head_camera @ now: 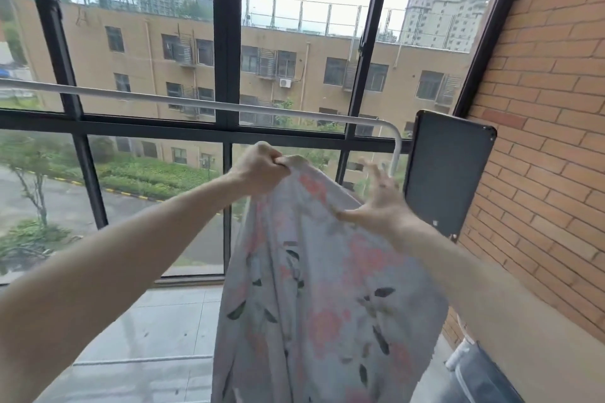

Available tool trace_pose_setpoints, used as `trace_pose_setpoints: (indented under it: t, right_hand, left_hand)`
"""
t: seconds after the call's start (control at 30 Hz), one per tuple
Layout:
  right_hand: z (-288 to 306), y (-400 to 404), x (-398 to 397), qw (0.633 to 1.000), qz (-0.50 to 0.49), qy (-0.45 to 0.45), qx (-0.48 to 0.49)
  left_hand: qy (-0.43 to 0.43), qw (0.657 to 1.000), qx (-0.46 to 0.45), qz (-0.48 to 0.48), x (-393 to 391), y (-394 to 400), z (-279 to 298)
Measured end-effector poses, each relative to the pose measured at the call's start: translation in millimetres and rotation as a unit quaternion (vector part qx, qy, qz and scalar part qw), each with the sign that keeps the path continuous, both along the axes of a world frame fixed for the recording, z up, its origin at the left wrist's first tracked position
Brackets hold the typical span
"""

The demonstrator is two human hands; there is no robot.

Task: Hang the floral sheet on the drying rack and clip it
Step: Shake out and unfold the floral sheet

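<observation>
The sheet (314,288) is gripped at its top edge by the clenched left hand (258,167), below the rack's rail (203,105); the right hand (376,203) is spread open against it.

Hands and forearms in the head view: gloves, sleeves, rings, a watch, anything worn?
Both forearms are bare as far as the frame shows: no sleeves, no gloves, no watch or bracelet in view. The left hand shows nothing on its fingers. The right hand is motion-blurred; a thin dark band on one finger may be a ring, but that is too smeared to confirm. No markings or cables.
</observation>
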State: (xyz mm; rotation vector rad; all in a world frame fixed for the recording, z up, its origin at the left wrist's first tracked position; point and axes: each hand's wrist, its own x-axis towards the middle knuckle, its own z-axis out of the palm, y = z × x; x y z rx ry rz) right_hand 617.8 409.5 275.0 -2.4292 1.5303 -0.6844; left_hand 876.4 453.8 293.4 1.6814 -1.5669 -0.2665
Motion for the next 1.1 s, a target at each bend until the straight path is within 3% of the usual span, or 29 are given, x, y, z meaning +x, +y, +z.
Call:
trace_pose_setpoints:
  t: [0.07,0.13,0.27,0.33,0.5,0.63,0.8,0.9,0.97,1.07,1.1]
  right_hand:
    - [-2.4,12.0,36.5,0.995,0.097,0.007,-0.007]
    - [0.5,10.8,49.7,0.993,0.084,-0.081,0.007]
    - [3.5,2.0,42.7,0.978,0.054,-0.201,-0.016]
    - [9.4,7.7,44.7,0.969,0.057,-0.242,-0.012]
    - [32.3,20.8,48.0,0.932,0.089,-0.351,-0.03]
    - [41.2,8.2,34.7,0.934,0.1,-0.341,-0.047]
    - [25.3,-20.4,12.6,0.962,0.061,-0.258,-0.06]
    - [13.3,-27.1,15.9,0.97,0.067,-0.228,-0.049]
    - [8.0,-33.0,11.5,0.977,0.06,-0.197,-0.055]
    - [-9.1,-57.4,-18.7,0.995,0.015,-0.092,-0.025]
    - [-20.8,-67.5,-27.3,0.999,0.006,-0.046,0.001]
  left_hand:
    - [-0.036,0.997,-0.053,-0.052,-30.5,4.4,26.4]
    - [-0.091,0.99,-0.068,-0.078,-37.8,10.1,37.3]
    - [-0.245,0.965,0.087,-0.029,-7.9,15.7,-4.3]
    - [-0.253,0.954,0.161,0.006,7.9,14.7,-55.0]
    - [-0.137,0.943,0.263,0.149,53.0,35.1,-169.7]
    - [-0.022,0.937,0.315,0.152,75.8,37.3,-208.4]
    - [0.025,0.958,0.216,0.187,103.5,13.6,-134.0]
    - [0.071,0.957,0.206,0.19,104.4,14.0,-84.5]
    - [0.156,0.952,0.14,0.224,108.6,13.4,-54.4]
    - [0.339,0.901,-0.026,0.269,113.9,13.7,-8.8]
    - [0.355,0.892,-0.073,0.27,113.1,14.3,7.4]
